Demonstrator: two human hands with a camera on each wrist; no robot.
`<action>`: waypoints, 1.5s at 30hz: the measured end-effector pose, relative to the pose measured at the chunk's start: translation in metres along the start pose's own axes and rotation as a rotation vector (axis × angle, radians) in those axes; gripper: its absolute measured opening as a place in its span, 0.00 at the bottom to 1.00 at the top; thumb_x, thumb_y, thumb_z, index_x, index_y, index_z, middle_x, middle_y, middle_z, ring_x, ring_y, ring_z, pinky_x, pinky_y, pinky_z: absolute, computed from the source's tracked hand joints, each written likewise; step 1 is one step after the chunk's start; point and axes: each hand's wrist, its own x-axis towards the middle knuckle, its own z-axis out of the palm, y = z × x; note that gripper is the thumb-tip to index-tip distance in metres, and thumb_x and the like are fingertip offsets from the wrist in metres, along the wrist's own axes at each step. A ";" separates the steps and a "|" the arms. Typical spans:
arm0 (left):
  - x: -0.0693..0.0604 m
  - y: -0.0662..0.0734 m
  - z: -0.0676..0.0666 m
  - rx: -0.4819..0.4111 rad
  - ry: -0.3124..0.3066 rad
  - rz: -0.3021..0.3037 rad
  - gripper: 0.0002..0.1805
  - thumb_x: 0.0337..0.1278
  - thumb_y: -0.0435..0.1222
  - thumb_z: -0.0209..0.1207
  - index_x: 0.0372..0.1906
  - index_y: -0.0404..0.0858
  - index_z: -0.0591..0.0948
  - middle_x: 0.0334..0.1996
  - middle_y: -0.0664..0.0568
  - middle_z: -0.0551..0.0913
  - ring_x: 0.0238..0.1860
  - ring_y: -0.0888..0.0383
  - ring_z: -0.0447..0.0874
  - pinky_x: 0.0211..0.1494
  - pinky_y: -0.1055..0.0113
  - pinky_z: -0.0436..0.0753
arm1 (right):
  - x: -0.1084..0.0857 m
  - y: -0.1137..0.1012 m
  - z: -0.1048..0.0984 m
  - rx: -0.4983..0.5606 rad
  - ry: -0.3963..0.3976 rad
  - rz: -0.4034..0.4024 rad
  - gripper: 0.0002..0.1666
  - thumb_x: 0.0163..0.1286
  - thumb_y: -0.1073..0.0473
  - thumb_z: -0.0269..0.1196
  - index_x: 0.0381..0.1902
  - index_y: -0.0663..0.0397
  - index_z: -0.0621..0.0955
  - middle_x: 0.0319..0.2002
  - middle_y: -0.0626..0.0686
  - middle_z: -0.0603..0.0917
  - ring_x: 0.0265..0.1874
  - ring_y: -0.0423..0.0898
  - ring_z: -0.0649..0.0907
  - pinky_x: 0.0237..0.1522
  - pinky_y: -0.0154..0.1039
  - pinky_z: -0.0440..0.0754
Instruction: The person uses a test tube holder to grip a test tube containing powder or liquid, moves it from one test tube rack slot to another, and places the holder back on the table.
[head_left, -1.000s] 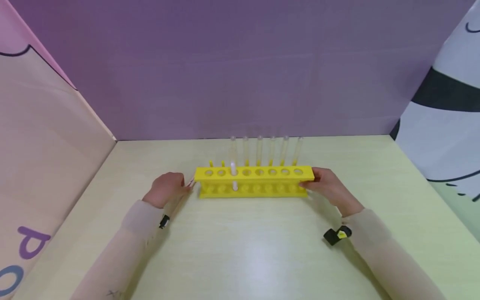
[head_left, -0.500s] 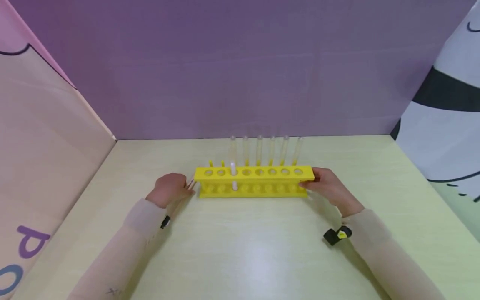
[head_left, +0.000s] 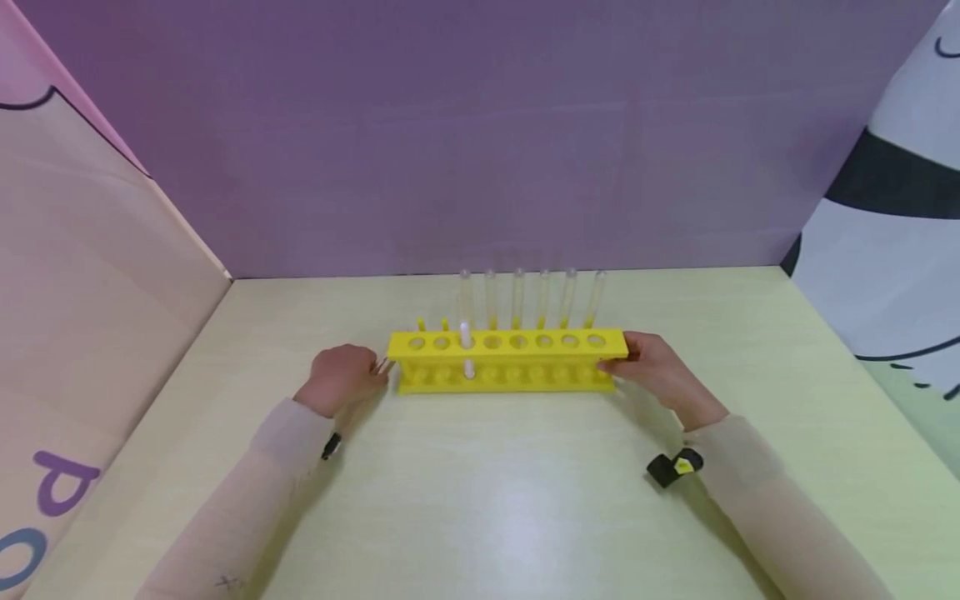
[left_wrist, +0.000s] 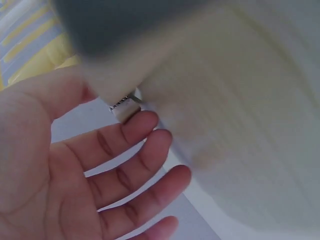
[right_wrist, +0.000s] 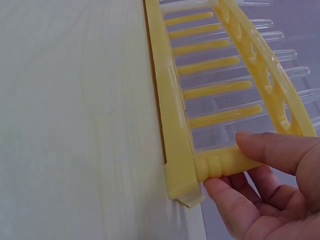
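Edged rightward since the earlier frame, my left hand [head_left: 341, 379] is just beside the yellow rack [head_left: 506, 355] on the table [head_left: 450, 483]; steadying it seems the step, next calling for even support. My right hand [head_left: 660, 375] pinches its end post [right_wrist: 225, 162]; left fingers [left_wrist: 159, 146] curl loosely at a small pale piece [left_wrist: 127, 111], whether pinching I can't tell.

Long beige sleeves on this person, left sleeve [head_left: 221, 508] and right sleeve [head_left: 787, 508] pretty much a matching pair, with bare hands below the cuffs and a small dark mark [head_left: 227, 582], kinda x-shaped, on the left forearm's fabric. By the right wrist there's a chunky black gadget [head_left: 663, 471] with a yellow patch [head_left: 683, 467] beside it, and a black bit [head_left: 332, 444] with a pale spot shows at the left, too small to make out from where I'm standing.
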 end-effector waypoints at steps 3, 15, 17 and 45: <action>-0.002 0.000 0.000 -0.001 0.028 0.011 0.15 0.60 0.46 0.55 0.28 0.39 0.80 0.23 0.52 0.78 0.27 0.55 0.74 0.33 0.60 0.74 | 0.000 0.000 0.000 0.002 0.002 0.001 0.28 0.64 0.66 0.61 0.60 0.73 0.69 0.56 0.68 0.75 0.40 0.41 0.78 0.41 0.28 0.77; -0.006 -0.004 -0.001 -0.052 0.129 0.031 0.16 0.60 0.46 0.58 0.34 0.36 0.84 0.25 0.50 0.81 0.27 0.54 0.75 0.31 0.60 0.76 | -0.001 -0.001 0.000 0.005 -0.001 -0.008 0.28 0.65 0.66 0.61 0.61 0.72 0.69 0.56 0.68 0.75 0.41 0.42 0.77 0.41 0.27 0.77; -0.006 -0.006 -0.001 -0.071 0.145 0.035 0.16 0.60 0.45 0.58 0.36 0.35 0.84 0.27 0.49 0.81 0.26 0.54 0.75 0.30 0.61 0.76 | -0.001 -0.001 0.000 0.011 -0.003 -0.011 0.28 0.65 0.67 0.61 0.61 0.72 0.69 0.56 0.68 0.75 0.42 0.43 0.77 0.41 0.28 0.77; -0.018 -0.028 -0.020 -0.229 0.439 0.057 0.16 0.66 0.38 0.48 0.43 0.27 0.74 0.16 0.48 0.71 0.14 0.55 0.65 0.16 0.65 0.64 | -0.001 0.000 0.001 -0.006 0.002 -0.050 0.27 0.65 0.66 0.61 0.60 0.72 0.69 0.55 0.68 0.76 0.43 0.45 0.78 0.41 0.29 0.77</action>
